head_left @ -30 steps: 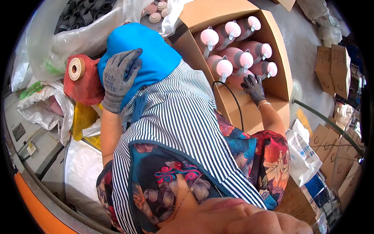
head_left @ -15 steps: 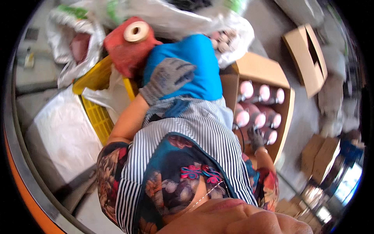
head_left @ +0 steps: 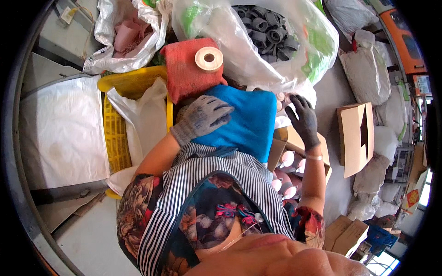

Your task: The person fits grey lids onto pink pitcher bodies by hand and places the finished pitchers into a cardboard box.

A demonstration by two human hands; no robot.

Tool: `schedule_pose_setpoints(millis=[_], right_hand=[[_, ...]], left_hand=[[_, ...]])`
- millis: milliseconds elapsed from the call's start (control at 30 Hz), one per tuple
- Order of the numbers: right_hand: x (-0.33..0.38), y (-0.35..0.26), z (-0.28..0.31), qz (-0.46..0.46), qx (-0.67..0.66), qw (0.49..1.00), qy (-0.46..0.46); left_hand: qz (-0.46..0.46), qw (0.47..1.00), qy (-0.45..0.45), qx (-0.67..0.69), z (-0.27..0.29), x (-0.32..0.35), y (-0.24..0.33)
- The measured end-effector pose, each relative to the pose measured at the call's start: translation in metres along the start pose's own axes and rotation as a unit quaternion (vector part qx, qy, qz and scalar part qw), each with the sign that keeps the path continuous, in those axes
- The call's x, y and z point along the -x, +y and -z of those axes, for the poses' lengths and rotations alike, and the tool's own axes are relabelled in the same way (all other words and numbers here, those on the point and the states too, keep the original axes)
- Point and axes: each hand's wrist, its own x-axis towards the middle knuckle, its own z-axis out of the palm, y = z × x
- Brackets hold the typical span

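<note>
— Where did we find the two hands?

— We saw the left hand (head_left: 205,116) palm down on the blue cloth (head_left: 248,115) over the lap, its fingers loosely bent and a little apart. We saw it holding nothing. The right hand (head_left: 302,118) was beyond the carton (head_left: 296,139), at the small pale pink pieces (head_left: 280,97) in a white bag (head_left: 282,122), just beside the blue cloth.

— Did we see a piece in its grip?

— We saw the thumb apart from the fingers, but we could not tell whether a piece was caught between them.

— And what stood in the way?

— The right forearm crossed in front of the carton, so it covered part of the bottles (head_left: 287,159) with pink caps. The covered lap lay between our two hands. Past the left hand sat a red bundle (head_left: 184,62) with a pale roll (head_left: 216,62) on its top.

— What else did we notice around?

— To the left stood a yellow crate (head_left: 115,133), with a white sheet (head_left: 147,117) hanging inside it. Beyond the crate was a woven sack (head_left: 103,30) with larger pink parts (head_left: 126,36). Farther ahead, a big clear bag (head_left: 221,30) held many dark grey rings (head_left: 272,34), and its side came down close to the pink pieces. On the right, well apart from the hand, an open empty-looking box (head_left: 349,140) stood on the floor, near some full pale sacks (head_left: 366,76).
</note>
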Motion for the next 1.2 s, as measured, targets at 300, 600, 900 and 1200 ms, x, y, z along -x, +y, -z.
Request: schedule_pose_setpoints(millis=[300, 600, 900, 1200], right_hand=[[-0.185, 0.073, -0.119, -0.065, -0.098, 0.988, -0.099], [-0.290, 0.219, -0.263, -0.198, -0.034, 0.963, -0.179], [-0.333, 0.365, -0.363, -0.294, -0.078, 0.952, 0.011], [-0.283, 0.323, -0.355, -0.308, 0.025, 0.939, -0.152]], left_hand=[[0.147, 0.987, -0.048, -0.046, 0.030, 0.032, -0.046], [0.139, 0.980, -0.120, 0.074, 0.021, -0.029, -0.063], [0.253, 0.946, -0.140, 0.144, 0.025, -0.064, -0.079], [0.118, 0.971, -0.191, 0.080, 0.011, -0.072, -0.069]])
